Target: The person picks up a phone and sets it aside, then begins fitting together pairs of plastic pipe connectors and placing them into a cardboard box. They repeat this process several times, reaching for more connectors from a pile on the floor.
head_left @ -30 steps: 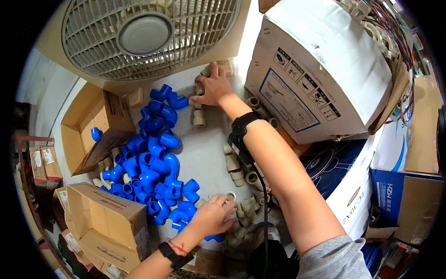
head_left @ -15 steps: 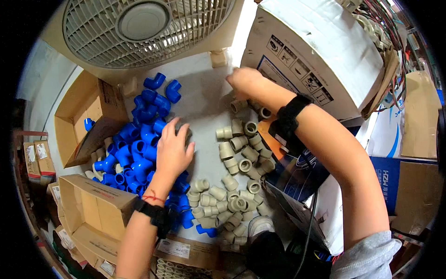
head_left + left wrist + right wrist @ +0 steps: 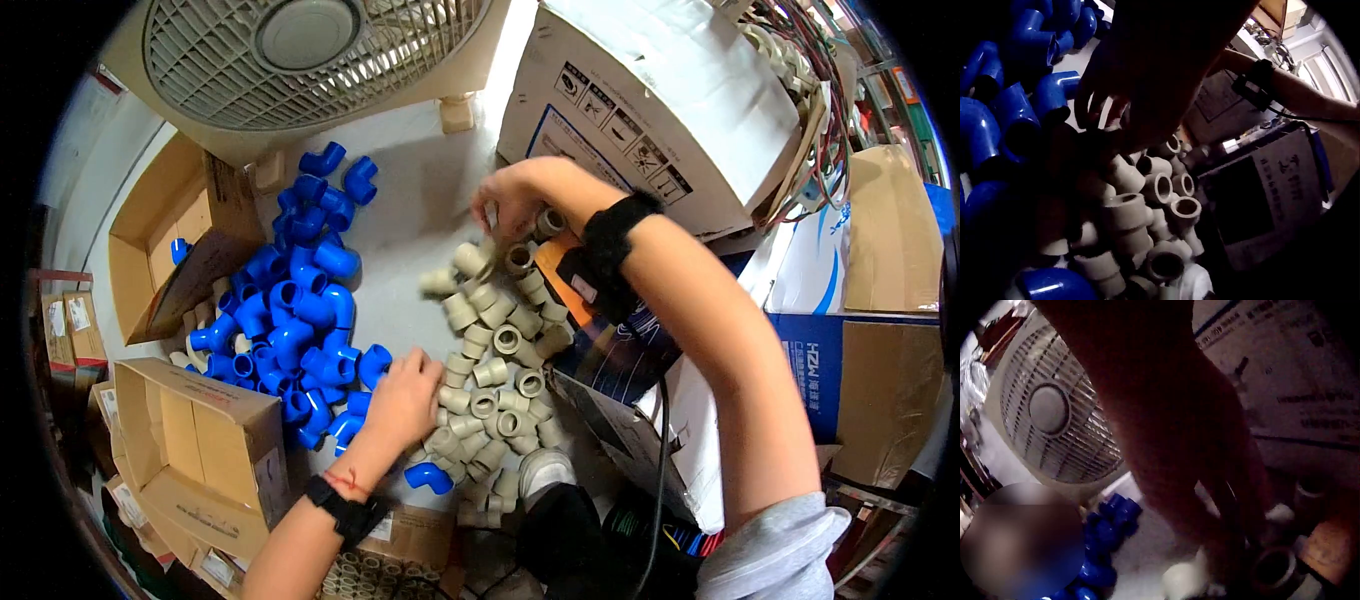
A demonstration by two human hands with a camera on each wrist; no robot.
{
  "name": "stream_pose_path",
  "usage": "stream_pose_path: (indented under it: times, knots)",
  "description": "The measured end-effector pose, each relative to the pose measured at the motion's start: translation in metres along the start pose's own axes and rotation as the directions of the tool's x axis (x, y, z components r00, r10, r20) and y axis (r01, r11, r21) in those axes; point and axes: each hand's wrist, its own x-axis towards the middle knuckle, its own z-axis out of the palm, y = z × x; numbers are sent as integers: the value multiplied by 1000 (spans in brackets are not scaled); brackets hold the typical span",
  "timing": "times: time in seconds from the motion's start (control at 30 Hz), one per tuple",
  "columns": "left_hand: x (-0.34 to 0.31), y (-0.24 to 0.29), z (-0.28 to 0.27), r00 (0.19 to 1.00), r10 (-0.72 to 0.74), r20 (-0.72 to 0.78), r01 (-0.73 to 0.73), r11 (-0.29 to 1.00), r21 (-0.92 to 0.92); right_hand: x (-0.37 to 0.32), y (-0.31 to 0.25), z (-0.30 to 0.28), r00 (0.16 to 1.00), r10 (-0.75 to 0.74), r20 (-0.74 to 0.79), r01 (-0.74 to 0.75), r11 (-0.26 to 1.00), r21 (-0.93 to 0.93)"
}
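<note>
Blue elbow fittings (image 3: 292,340) form a heap left of a pile of beige fittings (image 3: 484,402). My left hand (image 3: 405,400) lies along the beige pile's left edge, palm down with fingers bent; in the left wrist view this hand (image 3: 1141,81) is dark above beige fittings (image 3: 1124,214). At the pile's upper end my right hand (image 3: 520,198) reaches down with relaxed fingers, a pale piece showing by them. Two beige fittings below it look blurred. From the right wrist view, the dark hand (image 3: 1179,437) points down among fittings, its fingertips partly hidden. One blue elbow (image 3: 428,477) touches the beige pile's lower left.
A box fan (image 3: 310,40) stands at the back and a large white carton (image 3: 620,130) at the back right. Two open cardboard boxes (image 3: 160,235) are at the left, the upper holding a blue elbow. A black cable (image 3: 660,480) hangs at the right.
My left hand has gone from the beige pile up to the blue heap, then back to the beige pile's left edge. The right hand has come down from near the fan. Upper beige fittings have shifted.
</note>
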Motion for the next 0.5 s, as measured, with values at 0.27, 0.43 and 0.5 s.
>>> stream_pose_path:
  times: [0.27,0.43,0.5]
  knots:
    - [15,-1,-49,976,21,217,31,971,-236,6,14,15,965,179,-189,-252,831,-496]
    - [51,-13,-35,946,-65,-318,74,997,14,13,10,26,946,216,-243,-267,943,-200]
    - [57,-18,-26,947,-64,-315,111,985,132,27,20,30,960,168,-225,-210,961,-182]
